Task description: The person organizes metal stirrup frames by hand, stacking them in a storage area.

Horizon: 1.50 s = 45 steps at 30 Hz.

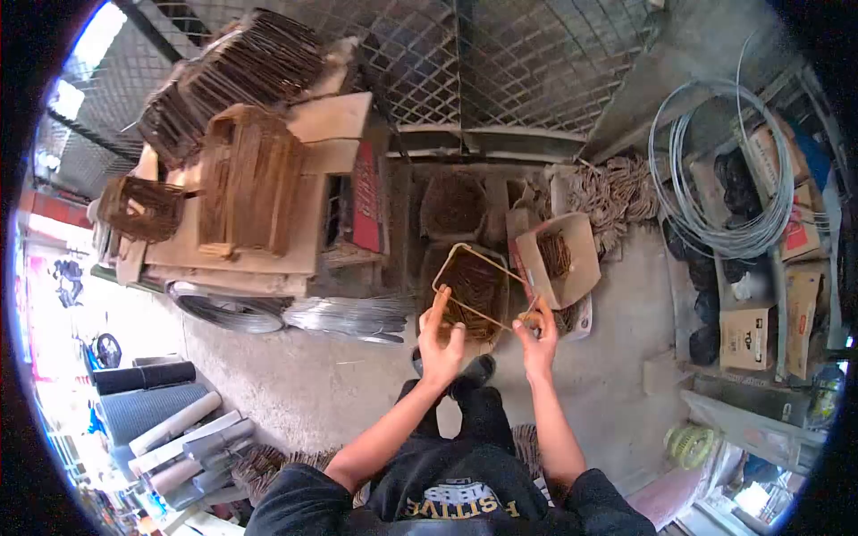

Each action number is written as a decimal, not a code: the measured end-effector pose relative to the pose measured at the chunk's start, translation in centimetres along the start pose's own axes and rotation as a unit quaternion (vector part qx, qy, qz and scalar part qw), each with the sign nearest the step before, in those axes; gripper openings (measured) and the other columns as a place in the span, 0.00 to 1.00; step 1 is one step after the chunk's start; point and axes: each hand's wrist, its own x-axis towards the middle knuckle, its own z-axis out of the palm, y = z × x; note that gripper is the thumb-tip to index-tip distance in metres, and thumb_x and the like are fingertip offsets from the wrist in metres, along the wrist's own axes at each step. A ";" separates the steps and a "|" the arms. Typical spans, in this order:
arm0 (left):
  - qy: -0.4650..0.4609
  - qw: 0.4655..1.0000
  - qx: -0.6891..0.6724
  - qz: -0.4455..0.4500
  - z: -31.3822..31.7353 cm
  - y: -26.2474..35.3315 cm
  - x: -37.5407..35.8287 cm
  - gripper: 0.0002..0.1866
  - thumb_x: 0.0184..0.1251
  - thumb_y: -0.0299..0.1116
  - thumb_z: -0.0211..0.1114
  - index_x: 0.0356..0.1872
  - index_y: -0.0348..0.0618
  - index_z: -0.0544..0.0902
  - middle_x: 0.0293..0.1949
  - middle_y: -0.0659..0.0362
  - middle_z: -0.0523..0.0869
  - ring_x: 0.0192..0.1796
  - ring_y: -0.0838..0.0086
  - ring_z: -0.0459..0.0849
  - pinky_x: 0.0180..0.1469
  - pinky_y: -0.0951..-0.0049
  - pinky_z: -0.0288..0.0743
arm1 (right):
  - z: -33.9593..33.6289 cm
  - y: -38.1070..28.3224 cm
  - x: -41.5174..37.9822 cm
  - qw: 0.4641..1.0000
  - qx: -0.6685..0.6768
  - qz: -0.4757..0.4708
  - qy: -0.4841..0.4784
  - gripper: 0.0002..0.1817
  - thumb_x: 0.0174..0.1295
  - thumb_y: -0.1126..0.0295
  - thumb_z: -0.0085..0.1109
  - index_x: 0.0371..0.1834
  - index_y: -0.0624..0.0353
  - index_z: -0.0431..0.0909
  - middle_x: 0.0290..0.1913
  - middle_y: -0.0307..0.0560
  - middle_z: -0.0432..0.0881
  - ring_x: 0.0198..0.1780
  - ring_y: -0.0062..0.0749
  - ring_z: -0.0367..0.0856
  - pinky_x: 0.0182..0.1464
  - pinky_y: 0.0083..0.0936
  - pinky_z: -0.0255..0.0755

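We see the left hand (pixel 440 344) with its grip closed on the near left side of a bent wire frame (pixel 474 268); the right hand (pixel 536 338) pinches the frame's near right corner; the frame extends away above both grips, over a box of rusty wire pieces (pixel 469 295).

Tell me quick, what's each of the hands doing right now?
Left hand: closed on the near side of the bent wire frame.
Right hand: closed, pinching the same wire frame at its corner.

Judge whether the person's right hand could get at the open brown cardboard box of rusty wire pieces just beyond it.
Probably yes: the cardboard box sits just beyond the right hand, nothing between, though that hand already holds the bent wire frame.
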 end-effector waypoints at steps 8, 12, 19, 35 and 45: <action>0.172 0.981 -0.060 0.060 -8.1 8.9 0.0 0.19 0.75 0.26 0.69 0.65 0.41 0.87 0.53 0.57 0.91 0.47 0.78 0.84 0.52 0.75 0.77 | 5.1 -10.3 -3.3 0.989 0.045 -0.051 -0.131 0.34 0.67 0.67 0.77 0.76 0.56 0.74 0.49 0.39 0.86 0.50 0.25 0.79 0.56 0.30 0.71; 0.246 0.964 -0.048 0.093 -13.7 9.9 -0.4 0.12 0.72 0.26 0.73 0.54 0.39 0.91 0.50 0.59 0.94 0.50 0.80 0.86 0.54 0.76 0.76 | 8.6 -13.4 -5.8 0.984 0.023 -0.051 -0.171 0.31 0.67 0.71 0.76 0.72 0.62 0.76 0.48 0.39 0.85 0.48 0.22 0.80 0.55 0.24 0.72; 0.258 0.952 -0.114 0.117 -24.0 9.0 0.9 0.08 0.71 0.24 0.72 0.49 0.38 0.88 0.49 0.59 0.94 0.45 0.80 0.84 0.51 0.76 0.74 | 17.1 -15.7 -10.0 0.979 0.086 -0.048 -0.179 0.11 0.78 0.68 0.63 0.54 0.64 0.85 0.45 0.42 0.88 0.45 0.20 0.82 0.53 0.21 0.74; 0.109 0.975 -0.124 0.146 -49.2 10.1 12.0 0.28 0.70 0.17 0.67 0.71 0.36 0.76 0.47 0.60 0.89 0.46 0.81 0.83 0.50 0.79 0.77 | 37.9 -21.7 -19.2 0.960 -0.029 -0.242 -0.138 0.08 0.66 0.77 0.69 0.48 0.63 0.88 0.46 0.46 0.90 0.45 0.31 0.85 0.48 0.27 0.76; 0.018 0.985 0.086 0.151 -52.0 11.1 29.0 0.17 0.68 0.31 0.73 0.54 0.32 0.89 0.39 0.56 0.94 0.41 0.78 0.90 0.45 0.76 0.81 | 46.8 -21.9 -19.1 0.957 -0.065 -0.212 -0.186 0.22 0.67 0.77 0.69 0.66 0.59 0.85 0.42 0.38 0.83 0.39 0.22 0.75 0.44 0.21 0.71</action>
